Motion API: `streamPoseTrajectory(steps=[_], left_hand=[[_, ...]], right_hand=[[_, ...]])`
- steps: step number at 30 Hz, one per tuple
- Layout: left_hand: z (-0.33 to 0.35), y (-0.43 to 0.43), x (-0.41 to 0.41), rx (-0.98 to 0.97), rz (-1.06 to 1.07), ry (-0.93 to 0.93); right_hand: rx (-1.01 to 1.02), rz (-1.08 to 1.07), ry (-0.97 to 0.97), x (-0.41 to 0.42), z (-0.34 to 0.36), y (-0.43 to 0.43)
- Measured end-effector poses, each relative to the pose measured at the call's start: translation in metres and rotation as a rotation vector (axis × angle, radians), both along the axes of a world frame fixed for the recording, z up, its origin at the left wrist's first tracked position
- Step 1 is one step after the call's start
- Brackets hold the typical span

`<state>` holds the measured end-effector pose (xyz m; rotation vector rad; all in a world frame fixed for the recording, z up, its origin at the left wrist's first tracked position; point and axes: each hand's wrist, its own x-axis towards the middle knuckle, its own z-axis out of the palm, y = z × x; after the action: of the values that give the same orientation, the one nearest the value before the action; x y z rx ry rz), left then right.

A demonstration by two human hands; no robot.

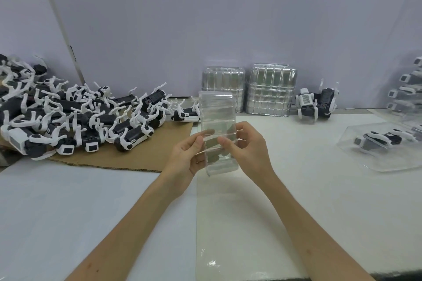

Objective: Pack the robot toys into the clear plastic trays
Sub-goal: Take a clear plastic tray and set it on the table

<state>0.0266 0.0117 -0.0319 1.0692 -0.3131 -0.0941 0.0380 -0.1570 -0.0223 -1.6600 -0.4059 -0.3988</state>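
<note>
Both hands grasp one clear plastic tray (217,118) above the middle of the table: the left hand (186,158) pinches its left edge with thumb on top, and the right hand (247,150) curls round its right edge. The tray's long axis runs near to far, far end raised. A pile of robot toys (68,116) lies far left on cardboard (127,158). Tray stacks (270,91) stand against the pale wall (148,29) across the white table (91,201); a packed tray (386,146) lies right.

left grip (187,157): fingers curled, pinching | right grip (249,147): seemingly pinching too
</note>
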Motion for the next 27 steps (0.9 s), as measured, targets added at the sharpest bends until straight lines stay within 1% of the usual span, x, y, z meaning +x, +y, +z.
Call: streamPoseTrajectory(steps=[8,11,14,19,24,27], left_hand=[[-0.0015,0.0043,0.0034,-0.108,-0.139,0.064],[-0.0018,0.0039,0.0033,-0.102,-0.142,0.063],[-0.0026,0.0018,0.0032,-0.034,-0.049,0.015],[-0.0019,-0.0006,0.0020,0.194,0.159,-0.126],[-0.0016,0.0017,0.0004,0.225,0.161,-0.154],[0.0004,0.0042,-0.0021,0.235,0.108,-0.180]], right_hand=[[0.027,0.030,-0.001,0.0006,0.0018,-0.0009],[0.022,0.045,-0.004,0.0009,0.0013,-0.0012],[0.007,0.051,-0.007,0.0013,0.0002,-0.0011],[-0.042,0.019,-0.022,0.0023,-0.0039,0.0002],[-0.101,0.075,-0.056,0.0017,-0.0058,0.0002],[-0.149,0.144,-0.059,0.0005,-0.0056,-0.0001]])
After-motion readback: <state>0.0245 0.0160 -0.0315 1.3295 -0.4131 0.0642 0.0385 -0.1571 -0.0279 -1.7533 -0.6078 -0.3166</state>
